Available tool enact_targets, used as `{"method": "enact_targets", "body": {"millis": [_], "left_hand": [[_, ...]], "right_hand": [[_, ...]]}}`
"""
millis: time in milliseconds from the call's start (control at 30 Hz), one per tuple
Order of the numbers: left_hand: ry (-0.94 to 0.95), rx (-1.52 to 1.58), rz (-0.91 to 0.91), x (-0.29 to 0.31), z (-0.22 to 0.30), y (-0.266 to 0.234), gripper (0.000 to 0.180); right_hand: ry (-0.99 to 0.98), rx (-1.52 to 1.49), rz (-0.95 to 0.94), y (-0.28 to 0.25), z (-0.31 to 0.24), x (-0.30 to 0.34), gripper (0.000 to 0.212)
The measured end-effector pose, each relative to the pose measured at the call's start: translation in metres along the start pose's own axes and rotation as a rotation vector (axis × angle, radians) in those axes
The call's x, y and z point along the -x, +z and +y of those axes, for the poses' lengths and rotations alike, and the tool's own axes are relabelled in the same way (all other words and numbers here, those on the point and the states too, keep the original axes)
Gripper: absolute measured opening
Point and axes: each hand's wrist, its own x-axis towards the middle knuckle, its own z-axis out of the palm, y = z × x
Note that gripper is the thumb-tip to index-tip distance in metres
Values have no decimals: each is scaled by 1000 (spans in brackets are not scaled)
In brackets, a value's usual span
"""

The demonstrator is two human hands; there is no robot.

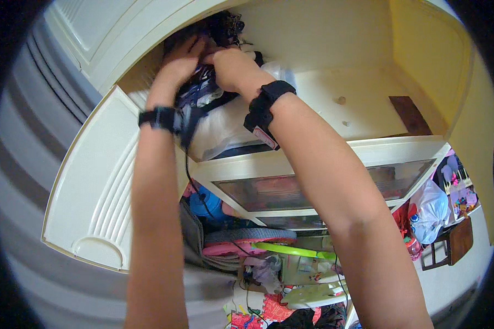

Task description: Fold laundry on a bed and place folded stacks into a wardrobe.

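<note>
Both arms reach up into a white cabinet, to a heap of dark folded clothes (200, 90) at its left end. My left hand (182, 59) lies on the left side of the heap, its fingers stretched over the dark cloth and slightly blurred. Close beside it, my right hand (231, 67) is curled, with its fingertips closed at the cloth. Black lacy fabric (225, 27) lies behind the hands. Under the clothes sits a white translucent plastic bag (225, 123), partly covered by the right wrist.
The cabinet door (96, 186) hangs open at left, before a grey curtain (33, 219). A brown flat piece (410, 115) lies on the shelf at right. Lower down are glass-fronted drawers (258, 192), a lime-green strip (296, 250), a blue plastic bag (431, 211) and a wooden stool (460, 241).
</note>
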Motion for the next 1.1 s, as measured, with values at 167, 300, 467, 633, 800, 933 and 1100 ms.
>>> {"method": "enact_targets", "body": {"millis": [167, 300, 467, 633, 800, 933, 1100], "left_hand": [[-150, -184, 210, 22, -4, 28, 47], [-175, 47, 39, 30, 4, 19, 52], [-108, -95, 433, 113, 30, 4, 50], [36, -115, 437, 134, 22, 40, 56], [55, -114, 588, 170, 65, 48, 58], [109, -281, 380, 183, 82, 63, 55], [44, -34, 233, 218, 122, 69, 52]], "right_hand": [[10, 2, 3, 4, -9, -1, 32], [1, -77, -101, -7, 7, 0, 55], [-58, -289, 303, -32, -26, 58, 61], [161, -386, 28, -30, -46, 115, 63], [167, -351, 217, -41, -49, 169, 57], [172, -125, 189, -44, -53, 193, 54], [141, -193, 139, -71, -61, 225, 48]]}}
